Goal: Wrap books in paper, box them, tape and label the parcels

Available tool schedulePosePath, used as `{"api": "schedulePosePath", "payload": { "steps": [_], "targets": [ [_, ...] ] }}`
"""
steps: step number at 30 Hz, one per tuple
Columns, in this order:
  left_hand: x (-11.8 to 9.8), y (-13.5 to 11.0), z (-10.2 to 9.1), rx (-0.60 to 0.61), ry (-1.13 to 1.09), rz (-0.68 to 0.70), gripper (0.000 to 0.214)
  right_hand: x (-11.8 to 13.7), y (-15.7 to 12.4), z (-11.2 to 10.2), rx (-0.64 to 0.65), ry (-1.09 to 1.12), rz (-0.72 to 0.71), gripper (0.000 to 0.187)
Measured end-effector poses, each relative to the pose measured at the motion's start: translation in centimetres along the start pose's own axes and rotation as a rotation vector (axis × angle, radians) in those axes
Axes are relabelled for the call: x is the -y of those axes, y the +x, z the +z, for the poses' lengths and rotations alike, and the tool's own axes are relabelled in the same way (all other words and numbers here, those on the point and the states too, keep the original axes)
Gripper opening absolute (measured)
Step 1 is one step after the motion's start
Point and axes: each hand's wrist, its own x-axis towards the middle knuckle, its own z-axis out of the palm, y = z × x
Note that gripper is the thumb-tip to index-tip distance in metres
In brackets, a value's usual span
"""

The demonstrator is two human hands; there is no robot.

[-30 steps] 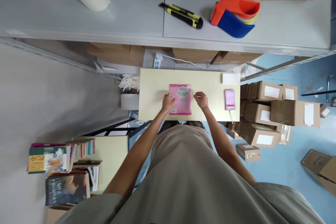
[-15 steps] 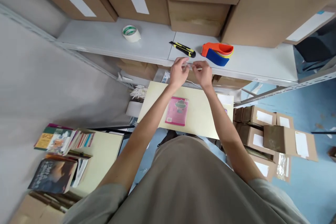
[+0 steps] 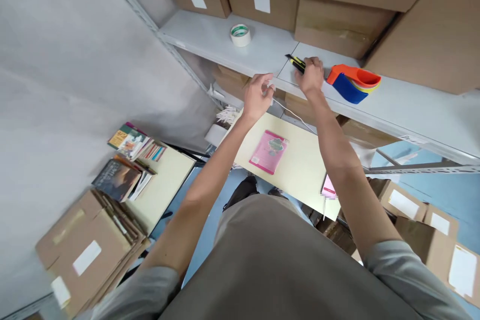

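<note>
My right hand [image 3: 310, 76] is over the handle of a cutter knife [image 3: 297, 64], on the shelf [image 3: 268, 57] at upper centre.
I can't tell whether that grip has closed. The tape dispenser [image 3: 352, 83] sits just right of it; my left hand [image 3: 259, 95], fingers curled, whether pinched I can't tell, hangs left, above the pink book [image 3: 269, 152].

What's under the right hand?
A yellow-and-black cutter; its blade end pokes out past the right hand. The hand covers the rest, so that part can't be seen.
</note>
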Motion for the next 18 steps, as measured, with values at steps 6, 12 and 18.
{"api": "schedulePosePath", "payload": {
  "steps": [6,12,18],
  "targets": [
    [8.6,-4.4,-0.1,0.026,0.023,-0.154,0.030,0.6,-1.5,0.6,0.010,-0.017,0.010,0.048],
    [14.6,-11.8,3.3,0.429,0.314,-0.419,0.043,-0.5,-4.6,0.9,0.012,-0.009,0.029,0.051],
    [17.8,-19.5,3.3,0.866,0.463,-0.345,0.062,-1.6,-15.1,3.8,-0.184,0.198,-0.060,0.056]
  ]
}}
